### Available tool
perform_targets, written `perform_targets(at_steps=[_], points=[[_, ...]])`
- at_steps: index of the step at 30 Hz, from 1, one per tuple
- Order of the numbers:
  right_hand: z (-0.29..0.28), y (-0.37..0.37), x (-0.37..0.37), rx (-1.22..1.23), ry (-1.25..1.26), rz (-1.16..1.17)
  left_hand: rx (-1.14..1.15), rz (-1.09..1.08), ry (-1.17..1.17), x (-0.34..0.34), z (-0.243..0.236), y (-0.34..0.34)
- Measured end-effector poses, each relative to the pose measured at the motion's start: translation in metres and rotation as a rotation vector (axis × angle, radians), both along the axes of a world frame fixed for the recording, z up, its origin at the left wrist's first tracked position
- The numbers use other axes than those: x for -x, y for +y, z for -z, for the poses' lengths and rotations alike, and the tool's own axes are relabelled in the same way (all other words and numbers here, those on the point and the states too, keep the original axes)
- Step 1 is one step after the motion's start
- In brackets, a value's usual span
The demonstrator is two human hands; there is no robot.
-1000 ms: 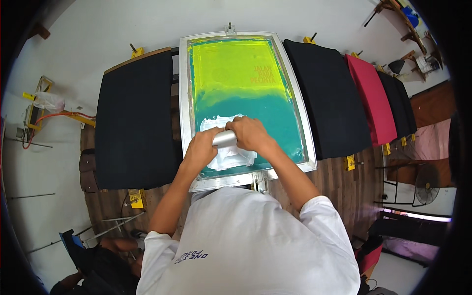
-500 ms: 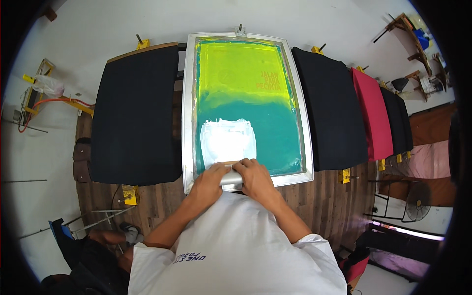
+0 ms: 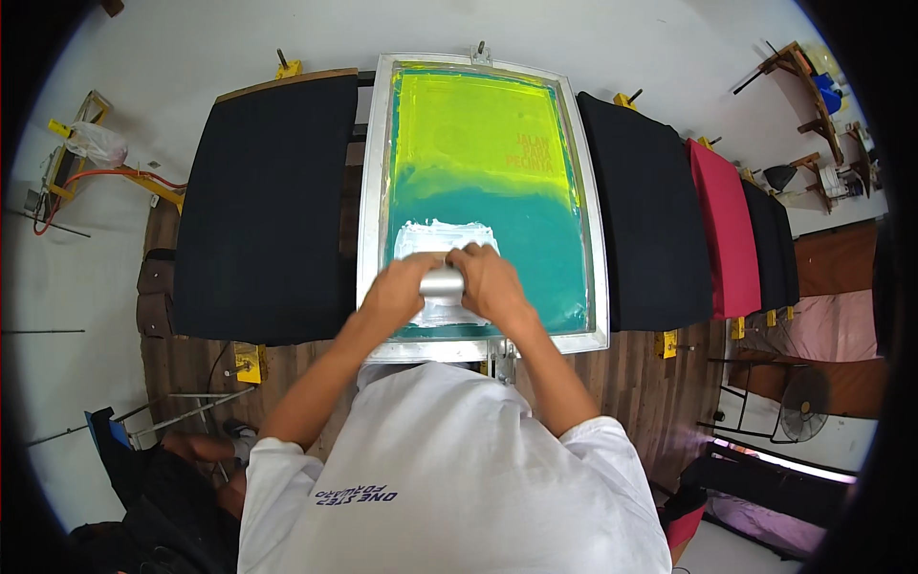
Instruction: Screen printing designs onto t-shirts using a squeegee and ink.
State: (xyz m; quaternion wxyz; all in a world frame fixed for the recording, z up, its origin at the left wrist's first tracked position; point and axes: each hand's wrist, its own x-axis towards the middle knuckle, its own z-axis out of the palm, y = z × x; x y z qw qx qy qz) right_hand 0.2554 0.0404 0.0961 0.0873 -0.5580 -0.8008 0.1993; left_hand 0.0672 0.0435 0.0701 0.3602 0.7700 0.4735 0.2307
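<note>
A silver-handled squeegee [image 3: 442,281] stands on a printing screen, in the white ink of its near left part. My left hand [image 3: 395,288] grips the handle's left end and my right hand [image 3: 491,285] its right end, both with fingers wrapped over the top edge. White ink [image 3: 445,231] shows beyond the squeegee and in a thinner patch on its near side. The screen has a pale metal frame [image 3: 374,206], teal mesh [image 3: 540,253] and a yellow-green far part [image 3: 459,120]. My hands hide the blade's edge.
A black cloth-covered board [image 3: 268,210] lies left of the screen; another black board [image 3: 645,210] and a pink one [image 3: 724,230] lie to the right. Yellow clamps [image 3: 249,364] hold the boards' ends. At the lower left a person [image 3: 163,483] sits near a metal stand. A fan [image 3: 803,404] stands far right.
Both hands have pushed the squeegee away from me, from the screen's near edge into the white ink. My arms are more outstretched, and a white smear now shows behind the squeegee.
</note>
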Motion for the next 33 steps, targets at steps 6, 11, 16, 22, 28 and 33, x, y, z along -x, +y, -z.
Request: perform_targets(at_steps=[6,11,16,22,28,33], points=[[-0.001,-0.076,0.003,-0.013,0.014,0.030,0.011,0.019,0.070,-0.004,-0.013,-0.078],[-0.018,-0.054,-0.008,0.118,-0.027,-0.036,0.174,0.122,-0.013,-0.002,-0.038,-0.045],[-0.016,0.040,-0.015,0.044,-0.010,-0.058,0.060,0.113,0.109,-0.012,-0.034,0.042],[-0.001,0.080,-0.011,0.192,-0.077,-0.044,0.102,0.168,0.423,-0.026,-0.031,0.087],[0.001,0.074,-0.007,0.222,-0.171,0.000,0.143,0.134,0.420,-0.028,-0.034,0.074],[0.007,0.049,-0.007,0.111,-0.046,0.038,0.036,0.102,0.366,-0.025,-0.020,0.050]])
